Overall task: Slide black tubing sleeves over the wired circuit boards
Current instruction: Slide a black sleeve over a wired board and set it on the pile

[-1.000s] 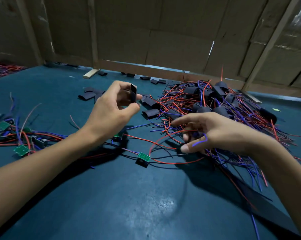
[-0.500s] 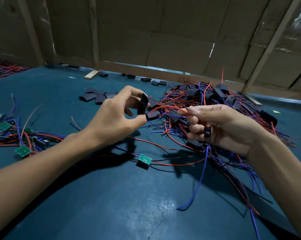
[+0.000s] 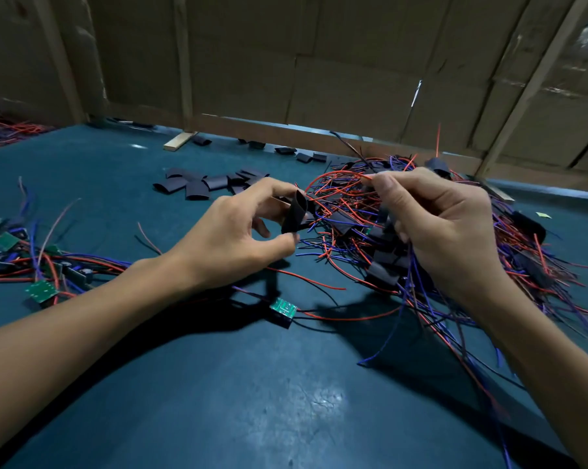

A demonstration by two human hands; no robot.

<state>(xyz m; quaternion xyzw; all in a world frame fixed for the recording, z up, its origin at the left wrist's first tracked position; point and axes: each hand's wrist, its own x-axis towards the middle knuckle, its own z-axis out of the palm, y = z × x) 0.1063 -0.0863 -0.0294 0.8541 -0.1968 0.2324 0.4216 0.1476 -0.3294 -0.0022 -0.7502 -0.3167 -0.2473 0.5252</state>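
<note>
1. Head view: the left hand [image 3: 231, 242] hangs above the teal worktop [image 3: 218, 384], thumb and forefinger pinching a black sleeve [image 3: 294, 216] that stands nearly upright, its open end turned up and to the right.
2. The other fingers of that hand are loosely curled behind the sleeve.
3. The right hand [image 3: 441, 228] is raised just right of the sleeve, its fingers closed around a bunch of red and blue wires [image 3: 406, 299] that trail down to the worktop.
4. One red wire [image 3: 333, 176] arcs from the right thumb and forefinger over toward the sleeve; whether its tip touches the sleeve cannot be told.
5. A small green edge, apparently a circuit board, shows just beside the right fingers among the wires, too hidden to be sure.
6. Behind and under the right hand lies a big tangle of wires [image 3: 522, 252] with sleeved pieces mixed in.
7. A bare green circuit board [image 3: 283, 309] rests on the worktop below and between the hands, red and dark wires running from it.
8. More green boards [image 3: 40, 290] with wires lie at the left edge, beside the left forearm.
9. A loose heap of spare sleeves [image 3: 204, 184] lies beyond the left hand, and a few more sit along the foot of the cardboard wall [image 3: 353, 62].
10. A wooden block [image 3: 179, 141] lies at the wall's base.
</note>
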